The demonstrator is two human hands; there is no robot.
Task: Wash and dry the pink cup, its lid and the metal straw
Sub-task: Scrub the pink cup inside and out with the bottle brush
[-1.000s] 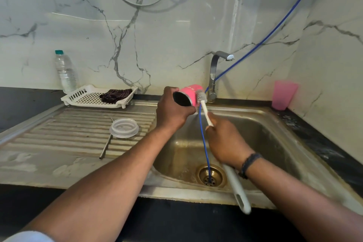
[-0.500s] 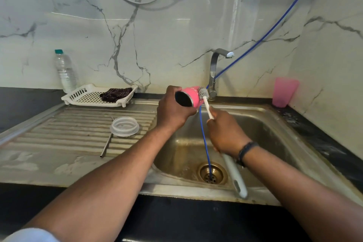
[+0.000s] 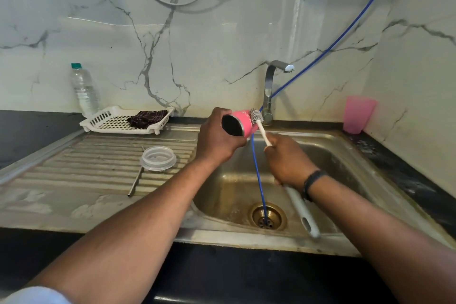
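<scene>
The left hand (image 3: 217,138) is wrapped around the pink cup (image 3: 238,123), holding it on its side above the sink's (image 3: 345,153) back edge, dark mouth facing us. The right hand (image 3: 287,160) is closed around a long white brush (image 3: 261,128); its bristles touch the cup's side. The clear lid (image 3: 158,158) and metal straw (image 3: 136,179) lie on the ridged draining surface (image 3: 81,168), left of the sink.

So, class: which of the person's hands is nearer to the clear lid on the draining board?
Left. The left hand holds the pink cup just right of the lid; the right hand grips the brush farther right, over the sink.
</scene>
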